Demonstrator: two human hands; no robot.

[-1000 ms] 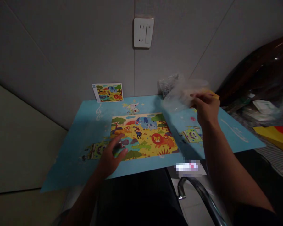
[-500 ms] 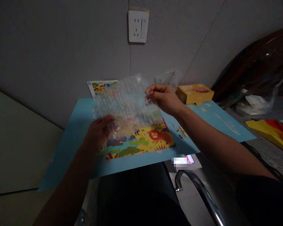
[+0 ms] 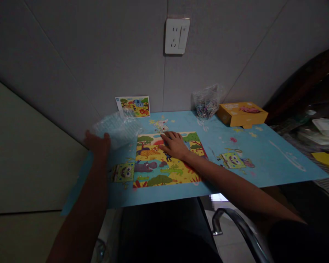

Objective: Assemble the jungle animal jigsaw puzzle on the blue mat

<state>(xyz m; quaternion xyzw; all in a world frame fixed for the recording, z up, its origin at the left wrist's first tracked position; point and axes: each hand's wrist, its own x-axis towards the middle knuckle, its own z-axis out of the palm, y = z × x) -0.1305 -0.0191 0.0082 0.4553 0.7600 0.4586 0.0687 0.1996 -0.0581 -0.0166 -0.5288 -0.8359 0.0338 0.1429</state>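
Note:
A colourful rectangular animal picture (image 3: 156, 179), which looks like a jigsaw, lies flat on the blue table cover. My right hand (image 3: 175, 146) rests on its upper middle, palm down and fingers spread, hiding part of the print. At the table's left side, my left hand (image 3: 98, 143) is beside a clear, crinkled plastic bag (image 3: 117, 128). Its thumb and fingers are apart; whether they touch the plastic is hard to make out. The bag lies left of the picture and reaches the lower edge of a small picture card (image 3: 135, 106) with a similar animal scene, propped against the wall.
A clear bag of small multicoloured pieces (image 3: 207, 104) stands at the back, next to an orange box (image 3: 242, 113). The blue table cover (image 3: 263, 157) bears cartoon prints. A socket (image 3: 177, 36) is on the wall. A metal armrest (image 3: 235, 223) curves below the table's front edge.
The plastic bag, held up over the picture by both hands, has moved left and down onto the table. My right hand has let go of it and lies on the picture. The view has shifted left.

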